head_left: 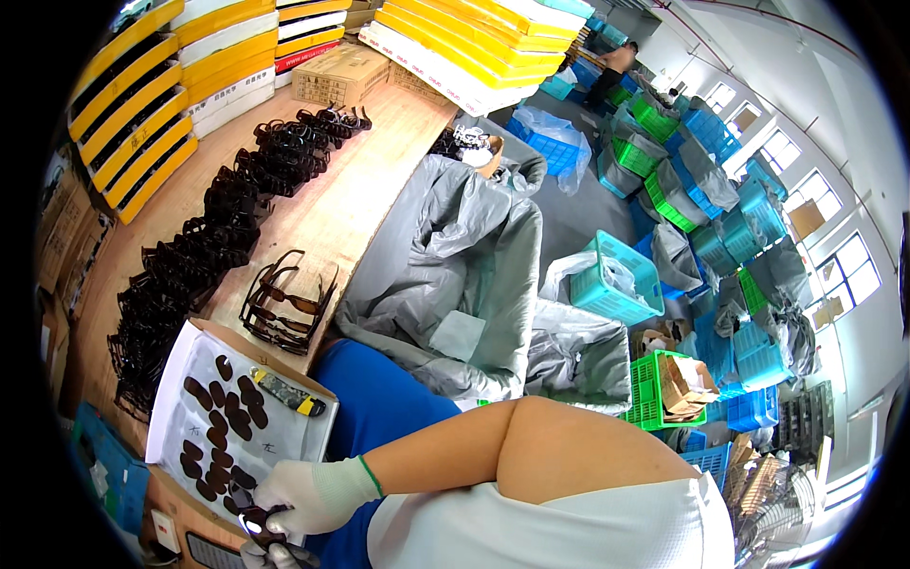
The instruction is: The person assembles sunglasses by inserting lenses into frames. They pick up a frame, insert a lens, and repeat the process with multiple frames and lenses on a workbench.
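Note:
My right hand (318, 495), in a white glove with a green cuff edge, is closed at the lower edge of the picture. It grips a dark, shiny eyewear piece (254, 522); whether that is a lens or a frame I cannot tell. Just below, my gloved left hand (275, 556) is partly cut off by the picture's edge, its fingers closed on the same piece. Beside them, a shallow white box (167, 398) holds many loose dark lenses (217, 436) on a pale sheet. A yellow-and-black tool with a patterned handle (284, 390), resembling a utility knife, lies among them.
Several brown sunglasses (289, 308) stand beyond the box. A long row of dark glasses frames (213, 223) runs along the wooden table (332, 213). Yellow-and-white trays (142, 133) are stacked behind. Grey-lined bins (455, 284) stand by the table's right edge; farther off are crates and a person (616, 66).

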